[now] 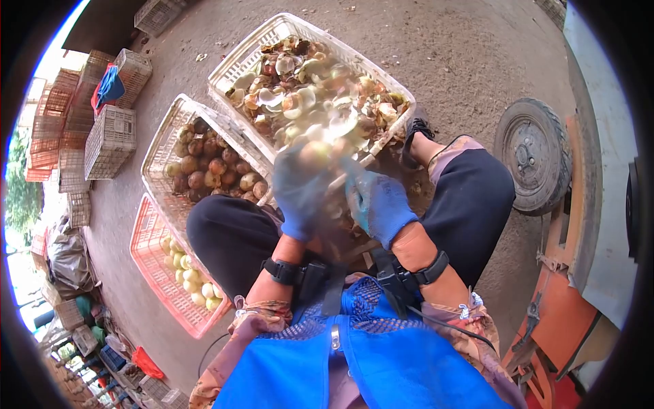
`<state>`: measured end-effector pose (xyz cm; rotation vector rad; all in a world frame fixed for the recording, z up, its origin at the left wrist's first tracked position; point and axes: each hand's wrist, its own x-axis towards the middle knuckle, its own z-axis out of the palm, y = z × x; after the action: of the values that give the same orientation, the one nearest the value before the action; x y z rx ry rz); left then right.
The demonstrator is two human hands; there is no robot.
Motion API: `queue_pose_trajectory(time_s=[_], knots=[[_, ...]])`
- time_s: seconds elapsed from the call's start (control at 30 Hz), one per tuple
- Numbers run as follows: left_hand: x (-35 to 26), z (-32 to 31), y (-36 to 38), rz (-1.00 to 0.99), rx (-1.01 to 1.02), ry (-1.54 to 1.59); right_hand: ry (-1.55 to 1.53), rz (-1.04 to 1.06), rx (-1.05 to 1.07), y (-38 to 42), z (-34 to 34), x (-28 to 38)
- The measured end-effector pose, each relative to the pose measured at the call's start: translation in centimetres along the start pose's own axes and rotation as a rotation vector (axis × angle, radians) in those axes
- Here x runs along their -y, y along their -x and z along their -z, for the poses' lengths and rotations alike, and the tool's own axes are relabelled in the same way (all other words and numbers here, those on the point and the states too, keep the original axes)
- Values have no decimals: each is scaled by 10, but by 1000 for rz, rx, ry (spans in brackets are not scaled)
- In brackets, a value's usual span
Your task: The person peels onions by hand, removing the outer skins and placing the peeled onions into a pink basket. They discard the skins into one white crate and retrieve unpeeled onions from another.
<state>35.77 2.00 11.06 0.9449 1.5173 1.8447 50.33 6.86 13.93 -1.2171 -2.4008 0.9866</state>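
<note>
My left hand (300,189), in a blue glove, is closed around a pale onion (315,155), which a smeared patch of the picture blurs. Close beside it, my right hand (379,204), gloved too, has its fingers curled in; whatever they grip is hidden or too small to name. Just beyond both hands lies a white crate (225,71) full of onion skins and scraps (293,102). To the left, unpeeled brown onions (211,163) fill part of a second white crate (155,140). Pale peeled onions (185,271) are in a pink crate (153,255) at the lower left.
My knees flank the work, with a shoe (417,133) by the scraps crate's right corner. A wheel (531,155) and an orange frame (555,307) stand at right. Stacked crates (71,116) line the left side, one bearing a blue and red cloth (109,87).
</note>
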Motion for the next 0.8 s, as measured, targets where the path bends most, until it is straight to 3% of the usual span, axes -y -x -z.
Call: queue_pose_trajectory(time_s=[0.17, 0.23, 0.37, 0.43, 0.47, 0.53, 0.6, 0.67, 0.8], knots=[[-2, 0, 2, -13, 25, -92, 219, -87, 42, -2, -6, -1], [-2, -3, 4, 20, 29, -56, 420, -54, -66, -5, -13, -4], [-7, -7, 3, 67, -7, 104, 380, -42, -141, -8, -25, -4], [-17, -1, -1, 463, 16, 436, 272, 29, -198, -12, -33, -13], [-6, 6, -4, 467, 16, 435, 271, 25, -195, -10, -33, -17], [9, 17, -14, -253, 270, -366, 233, 28, -140, -8, -22, -16], [16, 20, -7, -251, 261, -420, 320, 61, -151, -6, -21, -10], [20, 22, -8, -478, 210, -539, 429, 39, -88, -7, -18, 0], [-4, 15, -14, -258, 218, -579, 486, -26, -25, -6, -9, 17]])
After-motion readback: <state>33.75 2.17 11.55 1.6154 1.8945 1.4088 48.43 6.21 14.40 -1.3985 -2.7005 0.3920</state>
